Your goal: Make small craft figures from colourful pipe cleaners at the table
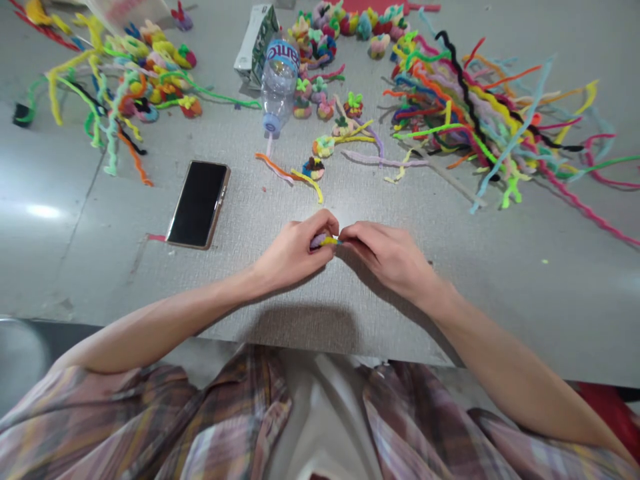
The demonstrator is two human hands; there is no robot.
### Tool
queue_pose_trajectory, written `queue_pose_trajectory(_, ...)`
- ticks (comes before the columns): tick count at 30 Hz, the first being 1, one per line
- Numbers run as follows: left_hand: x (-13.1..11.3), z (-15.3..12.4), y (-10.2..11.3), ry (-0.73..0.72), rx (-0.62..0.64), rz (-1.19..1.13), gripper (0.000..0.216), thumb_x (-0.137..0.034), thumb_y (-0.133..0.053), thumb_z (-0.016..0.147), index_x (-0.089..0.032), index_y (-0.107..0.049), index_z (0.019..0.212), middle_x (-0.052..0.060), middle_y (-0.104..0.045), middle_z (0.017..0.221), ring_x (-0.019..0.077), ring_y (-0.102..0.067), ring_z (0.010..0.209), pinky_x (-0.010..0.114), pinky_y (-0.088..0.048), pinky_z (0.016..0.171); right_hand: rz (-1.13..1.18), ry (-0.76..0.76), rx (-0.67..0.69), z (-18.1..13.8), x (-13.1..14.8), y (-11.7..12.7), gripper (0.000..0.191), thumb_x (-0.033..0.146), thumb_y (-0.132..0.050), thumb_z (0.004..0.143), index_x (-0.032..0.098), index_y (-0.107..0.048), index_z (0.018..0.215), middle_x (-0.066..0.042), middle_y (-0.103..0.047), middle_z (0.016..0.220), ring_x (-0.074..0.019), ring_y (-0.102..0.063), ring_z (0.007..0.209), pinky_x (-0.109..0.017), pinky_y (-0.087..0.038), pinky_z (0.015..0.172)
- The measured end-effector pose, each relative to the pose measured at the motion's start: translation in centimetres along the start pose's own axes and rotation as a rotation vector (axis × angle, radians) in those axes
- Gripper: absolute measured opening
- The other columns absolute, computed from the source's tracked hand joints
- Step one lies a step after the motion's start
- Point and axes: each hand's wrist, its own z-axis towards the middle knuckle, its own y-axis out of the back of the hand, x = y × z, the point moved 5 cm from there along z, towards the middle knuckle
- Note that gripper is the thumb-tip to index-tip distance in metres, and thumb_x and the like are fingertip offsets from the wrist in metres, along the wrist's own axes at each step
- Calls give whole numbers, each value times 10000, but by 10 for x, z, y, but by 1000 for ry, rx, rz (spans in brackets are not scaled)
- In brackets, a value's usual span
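My left hand (300, 250) is closed round a small pipe-cleaner piece (327, 241), of which lilac and yellow parts show between thumb and fingers. A bit of blue shows at its right end, where the fingertips of my right hand (387, 257) pinch it. Both hands are just above the table, near its front edge. Most of the piece is hidden by my fingers. Beyond my hands lie a loose yellow pipe cleaner (309, 183), an orange one (273, 163) and a finished-looking multicoloured pipe-cleaner figure (314, 167).
A phone (199, 204) lies left of my hands. A plastic bottle (280, 83) lies near a carton (256, 43). Loose pipe cleaners (480, 110) are heaped at the right, with more pipe cleaners and small figures (145, 80) at the left. Several figures (364, 27) line the back.
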Motion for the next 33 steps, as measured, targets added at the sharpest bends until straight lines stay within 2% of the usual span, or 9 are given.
queue_pose_trajectory(7, -1, 1, 2, 22, 0, 3, 110, -128, -638, 905, -217, -658, 965, -79, -542, 717, 103, -480, 660, 262, -373, 665, 33, -52, -4, 2, 0, 3, 271, 480, -592, 1183, 266, -736, 1100, -56, -786, 978, -240, -684, 854, -379, -471, 830)
queue_pose_trajectory(15, -2, -1, -2, -48, 17, 20, 99, -131, -648, 961, -222, -645, 1000, -81, -561, 718, 99, -516, 650, 250, -393, 671, 5, -152, 54, 1, 2, -3, 228, 366, -466, 1201, 261, -661, 1149, -57, -782, 995, -258, -694, 885, -391, -427, 815)
queue_pose_trajectory(20, -2, -2, -3, -60, 25, 27, 92, -133, -647, 989, -220, -651, 1020, -82, -566, 722, 97, -521, 653, 245, -389, 670, 13, -198, 69, 2, 4, -5, 308, 452, -442, 1219, 249, -659, 1139, -62, -779, 997, -259, -695, 901, -394, -420, 824)
queue_pose_trajectory(23, -2, -2, -2, -24, 36, 30, 68, -156, -660, 1002, -220, -656, 1026, -82, -556, 721, 99, -519, 657, 250, -384, 675, 40, -181, 67, 3, 1, -5, 325, 490, -473, 1212, 246, -663, 1112, -48, -774, 983, -240, -686, 877, -380, -419, 805)
queue_pose_trajectory(33, 1, 1, -1, 52, 55, -72, 36, -185, -679, 1015, -218, -663, 1017, -74, -617, 754, 101, -509, 685, 264, -356, 671, 242, -209, 43, 4, -5, -5, 168, 377, -651, 1128, 241, -695, 1041, -5, -782, 866, -193, -688, 800, -340, -448, 746)
